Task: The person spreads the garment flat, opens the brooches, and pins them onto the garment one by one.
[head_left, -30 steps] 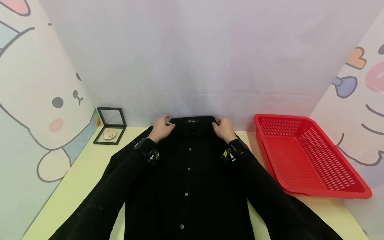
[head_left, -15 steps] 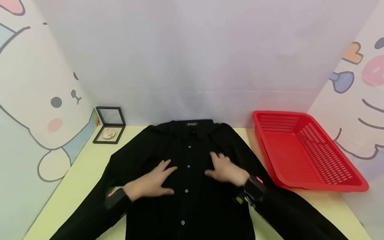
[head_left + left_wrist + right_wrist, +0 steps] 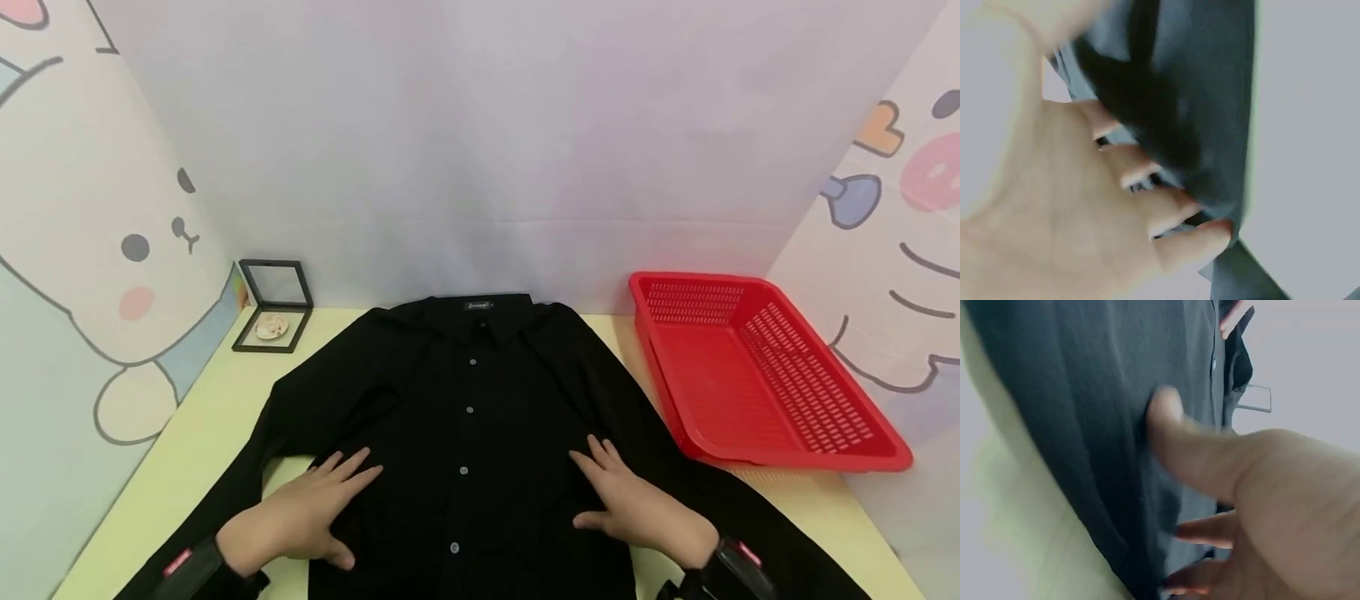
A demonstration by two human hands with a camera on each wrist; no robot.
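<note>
A black button-up shirt (image 3: pixel 517 400) lies spread front side up, its collar toward the back wall and its sleeves angled out to both sides. My left hand (image 3: pixel 303 508) is at the shirt's left side, fingers spread and straight over the cloth below the sleeve. On the opposite side my right hand (image 3: pixel 637 504) lies at the shirt's right edge, its fingers likewise spread. In the left wrist view the fingertips (image 3: pixel 1210 240) reach the dark cloth. The right wrist view shows the thumb (image 3: pixel 1166 412) over the shirt front. Neither hand grips the cloth.
A red plastic basket (image 3: pixel 660 375) with slotted sides stands at the right, close to the right sleeve. At the back left is a small black frame (image 3: pixel 300 329), hinged open, with a round pale item (image 3: pixel 272 326) inside. The yellow table (image 3: pixel 202 433) meets walls on three sides.
Both hands have let go of the collar and come down the shirt toward me, moving apart to its two sides with the fingers spread. The shirt stays flat, its collar now uncovered.
</note>
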